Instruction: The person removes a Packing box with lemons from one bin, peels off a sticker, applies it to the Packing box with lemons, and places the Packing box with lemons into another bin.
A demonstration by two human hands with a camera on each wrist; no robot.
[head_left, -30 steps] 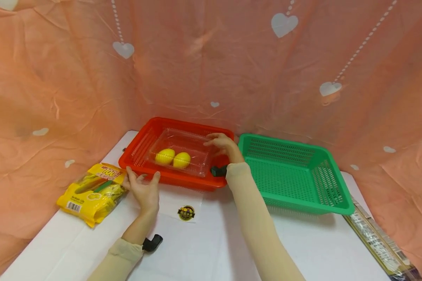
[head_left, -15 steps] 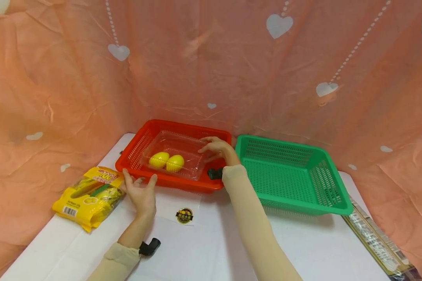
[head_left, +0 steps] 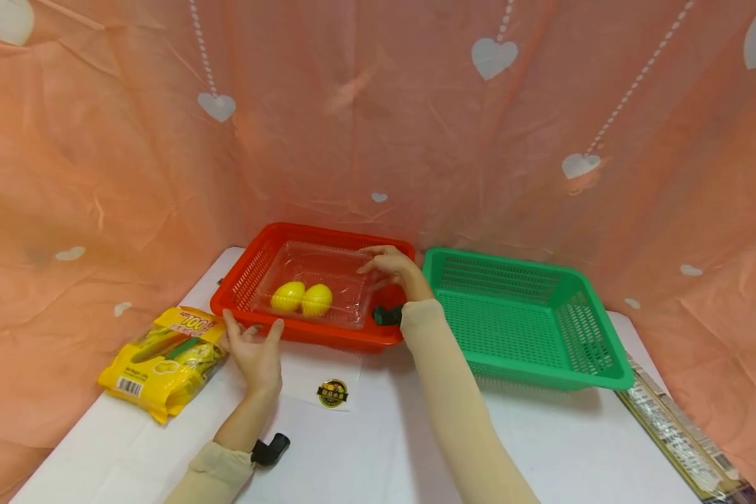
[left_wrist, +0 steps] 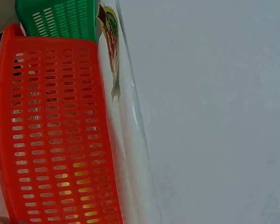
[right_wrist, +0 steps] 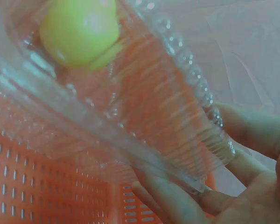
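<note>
My right hand holds the right end of a clear plastic box inside the red basket. Two glossy yellow, lemon-like fruits lie side by side at the box's front left. In the right wrist view, fingers reach beneath the box's edge, the thumb is on the opposite side, and one yellow fruit shows through the plastic. My left hand touches the basket's front rim near its left corner, fingers and thumb spread. The left wrist view shows mostly the basket's slotted wall.
A green basket stands right of the red one. A yellow snack bag lies at the left, beside my left hand. A flat, thin plastic bag with a round black-and-gold label lies in front. A long silvery package lies at the right edge.
The box with the yellow fruits has shifted slightly left in the red basket, and my right hand with it. My left hand stays at the rim. The head view has moved a little.
</note>
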